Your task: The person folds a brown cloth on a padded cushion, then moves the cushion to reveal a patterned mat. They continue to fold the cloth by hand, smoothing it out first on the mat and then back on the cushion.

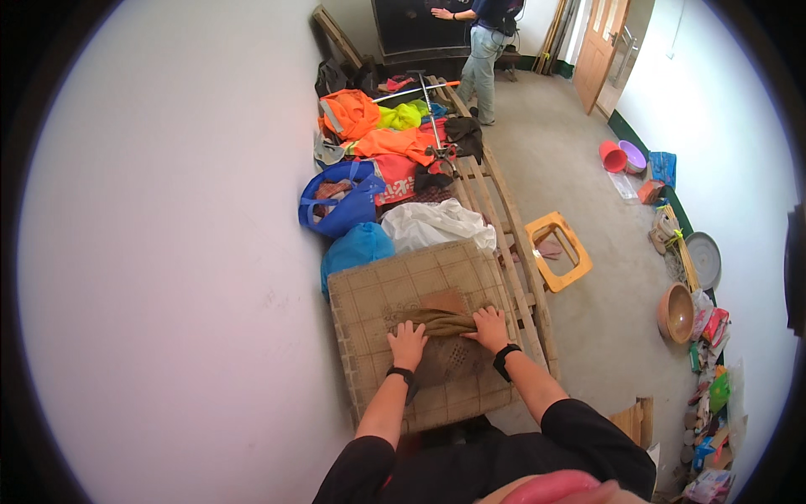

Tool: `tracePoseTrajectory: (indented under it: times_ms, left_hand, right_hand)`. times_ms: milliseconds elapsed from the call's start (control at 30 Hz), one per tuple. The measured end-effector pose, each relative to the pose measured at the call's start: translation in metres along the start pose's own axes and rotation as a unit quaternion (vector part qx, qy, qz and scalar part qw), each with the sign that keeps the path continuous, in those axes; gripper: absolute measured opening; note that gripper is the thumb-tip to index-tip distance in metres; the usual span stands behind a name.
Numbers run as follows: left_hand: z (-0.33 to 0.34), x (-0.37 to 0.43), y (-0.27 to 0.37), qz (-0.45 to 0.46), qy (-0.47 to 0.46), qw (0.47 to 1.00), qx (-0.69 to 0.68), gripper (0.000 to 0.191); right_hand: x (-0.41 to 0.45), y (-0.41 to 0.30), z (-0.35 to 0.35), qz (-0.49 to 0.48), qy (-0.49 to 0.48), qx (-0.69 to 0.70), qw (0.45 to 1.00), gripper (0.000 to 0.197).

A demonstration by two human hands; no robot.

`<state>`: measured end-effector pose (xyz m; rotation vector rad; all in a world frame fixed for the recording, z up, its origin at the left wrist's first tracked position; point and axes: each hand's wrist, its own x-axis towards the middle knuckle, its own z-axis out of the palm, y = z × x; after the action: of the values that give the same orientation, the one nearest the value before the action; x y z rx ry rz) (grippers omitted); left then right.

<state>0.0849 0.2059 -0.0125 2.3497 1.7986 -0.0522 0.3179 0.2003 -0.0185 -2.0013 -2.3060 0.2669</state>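
Note:
A bunched brown cloth [446, 322] stretches between my hands on top of a brown plaid-patterned pad [371, 283]. My left hand [408, 346] has its fingers curled on the cloth's left end. At the other end, my right hand [491, 329] grips the cloth with its thumb pointing inward. A reddish-brown patch [446, 300] on the pad shows just beyond the cloth. Black bands circle both wrists. The pad rests at the near end of a wooden slatted frame [526, 277].
Beyond the pad lie a white plastic bag [434, 223], a blue tote bag [334, 205] and orange clothing [390, 145]. A yellow stool [576, 271] stands right of the frame. A basin [677, 315] and clutter line the right wall. A person [488, 50] stands at the far end.

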Motion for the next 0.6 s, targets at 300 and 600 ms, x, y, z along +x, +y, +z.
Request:
tracePoseTrajectory:
  times_ms: [300,600]
  left_hand:
    - [0.056,-0.112,-0.047,0.039,-0.151,0.934,-0.321,0.039]
    - [-0.009,-0.124,-0.037,-0.139,-0.299,0.801,-0.499,0.047]
  right_hand:
    - [-0.129,-0.035,0.01,-0.127,-0.031,-0.021,0.991,0.065]
    - [-0.147,-0.005,-0.027,0.015,-0.037,0.3,0.953,0.032]
